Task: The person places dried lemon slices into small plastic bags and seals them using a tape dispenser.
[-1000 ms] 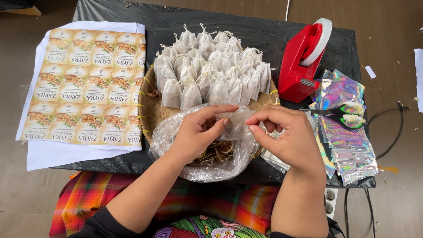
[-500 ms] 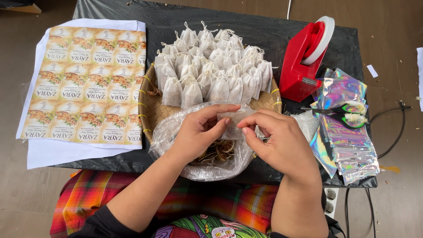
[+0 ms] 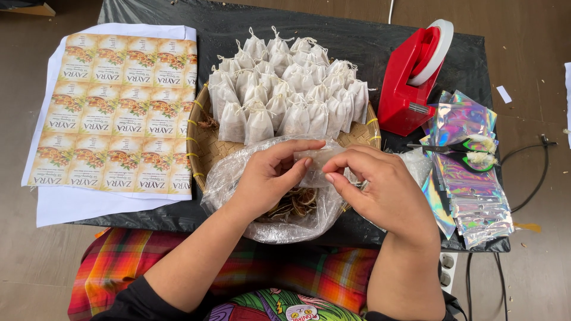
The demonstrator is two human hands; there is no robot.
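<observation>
A small table covered in black sheeting carries everything, with a round woven tray at its middle as the landmark. Left of the tray lies a printed label sheet on white paper. Right of it stands a red tape dispenser; nearer the edge, iridescent pouches (scissors rest on them). Before the tray sits a clear plastic bag.

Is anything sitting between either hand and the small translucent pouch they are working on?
Nothing visible does. The left hand and right hand both pinch the small translucent pouch directly, above the clear plastic bag of dried slices.
</observation>
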